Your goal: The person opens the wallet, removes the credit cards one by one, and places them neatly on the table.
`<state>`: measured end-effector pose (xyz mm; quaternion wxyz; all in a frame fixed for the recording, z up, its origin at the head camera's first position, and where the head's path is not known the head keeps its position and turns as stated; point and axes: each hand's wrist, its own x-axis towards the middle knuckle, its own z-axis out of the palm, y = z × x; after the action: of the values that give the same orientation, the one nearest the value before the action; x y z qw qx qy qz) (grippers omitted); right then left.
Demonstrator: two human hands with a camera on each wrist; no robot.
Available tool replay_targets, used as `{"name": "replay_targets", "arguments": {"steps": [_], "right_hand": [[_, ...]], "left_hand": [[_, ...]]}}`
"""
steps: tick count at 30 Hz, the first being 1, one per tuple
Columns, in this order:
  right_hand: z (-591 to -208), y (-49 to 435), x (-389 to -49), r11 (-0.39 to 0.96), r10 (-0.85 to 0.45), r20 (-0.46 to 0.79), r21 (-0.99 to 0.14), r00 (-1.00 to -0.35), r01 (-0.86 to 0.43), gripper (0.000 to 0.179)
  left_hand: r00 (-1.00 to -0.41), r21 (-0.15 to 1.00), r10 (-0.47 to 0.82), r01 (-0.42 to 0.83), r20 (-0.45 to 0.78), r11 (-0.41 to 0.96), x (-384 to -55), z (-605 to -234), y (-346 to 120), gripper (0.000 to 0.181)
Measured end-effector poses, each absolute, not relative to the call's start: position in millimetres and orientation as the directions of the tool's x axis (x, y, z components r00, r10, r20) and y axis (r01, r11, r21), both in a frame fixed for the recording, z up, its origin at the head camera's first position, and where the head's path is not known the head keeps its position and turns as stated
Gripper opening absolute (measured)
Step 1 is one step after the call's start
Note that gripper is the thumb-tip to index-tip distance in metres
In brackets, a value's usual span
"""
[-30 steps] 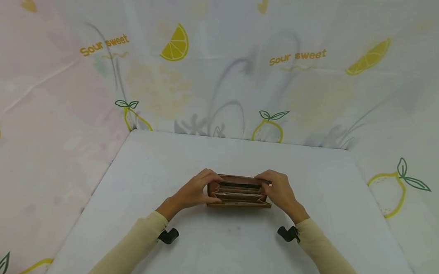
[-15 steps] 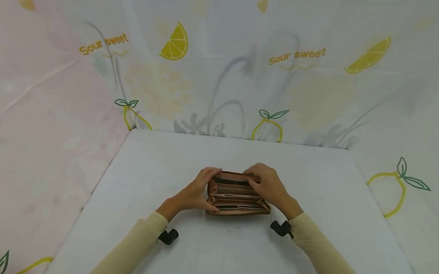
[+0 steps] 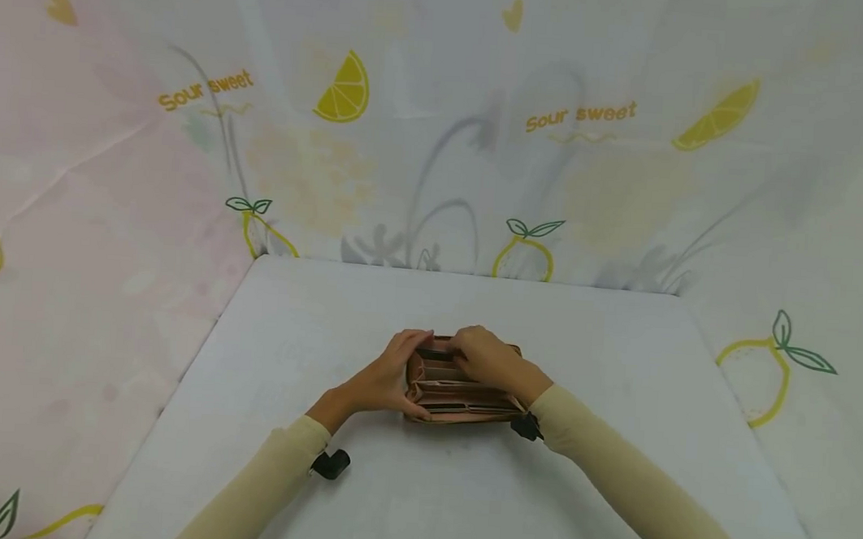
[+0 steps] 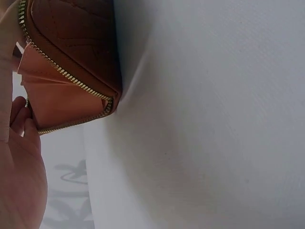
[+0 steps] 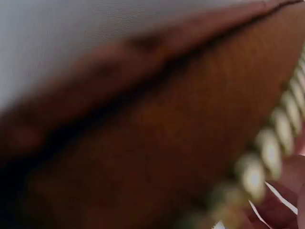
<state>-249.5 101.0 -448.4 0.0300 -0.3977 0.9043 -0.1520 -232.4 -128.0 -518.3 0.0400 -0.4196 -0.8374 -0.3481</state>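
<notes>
A brown zip-around wallet lies spread open on the white table in the head view, its pleated compartments and slots facing up. My left hand grips its left end, thumb on the near panel and fingers on the far panel. In the left wrist view the wallet's brass zip and tan side gusset show next to my left hand. My right hand reaches over the wallet, fingers bent down at the far panel's slots. Its fingertips are hidden. Blurred brown leather and zip teeth fill much of the right wrist view.
The white table extends around the wallet. Printed fabric with lemons and lettering stands along the back and sides. A black wrist camera sits under the left sleeve; another black camera is close to the wallet's near right corner.
My right hand has moved left from the wallet's right end to its far inner panel. The wallet has spread wider and tipped, showing more near slots. The left hand keeps its hold.
</notes>
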Motion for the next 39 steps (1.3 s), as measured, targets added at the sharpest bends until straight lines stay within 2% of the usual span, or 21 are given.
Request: {"name": "replay_targets", "arguments": {"steps": [5, 10, 15, 18, 24, 27, 31, 34, 39], "right_hand": [[-446, 97, -249, 0.633, -0.762, 0.028, -0.182, -0.647, -0.752, 0.023], [-440, 90, -253, 0.643, -0.765, -0.046, -0.087, -0.642, -0.761, 0.009], [-441, 81, -260, 0.703, -0.710, -0.101, -0.159, -0.697, -0.693, 0.008], [-443, 78, -262, 0.711, -0.700, -0.113, -0.203, -0.705, -0.674, 0.010], [-445, 72, -262, 0.690, -0.724, -0.090, -0.116, -0.684, -0.715, 0.007], [-447, 70, -261, 0.711, -0.702, -0.069, -0.115, -0.708, -0.694, 0.008], [-449, 69, -261, 0.735, -0.674, -0.044, -0.132, -0.737, -0.665, 0.018], [-449, 69, -260, 0.729, -0.681, -0.024, -0.117, -0.732, -0.675, 0.023], [-448, 70, -258, 0.727, -0.686, -0.062, -0.102, -0.725, -0.679, 0.025]], "left_hand": [[-0.640, 0.548, 0.664, 0.738, 0.386, 0.393, -234, -523, -131, 0.120], [-0.640, 0.561, 0.659, 0.736, 0.396, 0.378, -234, -525, -130, 0.119], [-0.628, 0.545, 0.658, 0.751, 0.416, 0.373, -234, -526, -131, 0.119], [-0.616, 0.533, 0.662, 0.763, 0.427, 0.366, -234, -527, -132, 0.120], [-0.621, 0.538, 0.657, 0.759, 0.428, 0.367, -234, -529, -134, 0.123], [-0.624, 0.537, 0.651, 0.758, 0.432, 0.371, -234, -530, -132, 0.125], [-0.621, 0.538, 0.646, 0.761, 0.444, 0.362, -234, -532, -131, 0.126], [-0.627, 0.547, 0.637, 0.756, 0.449, 0.359, -233, -532, -131, 0.128], [-0.638, 0.553, 0.617, 0.750, 0.461, 0.362, -231, -536, -130, 0.134]]}}
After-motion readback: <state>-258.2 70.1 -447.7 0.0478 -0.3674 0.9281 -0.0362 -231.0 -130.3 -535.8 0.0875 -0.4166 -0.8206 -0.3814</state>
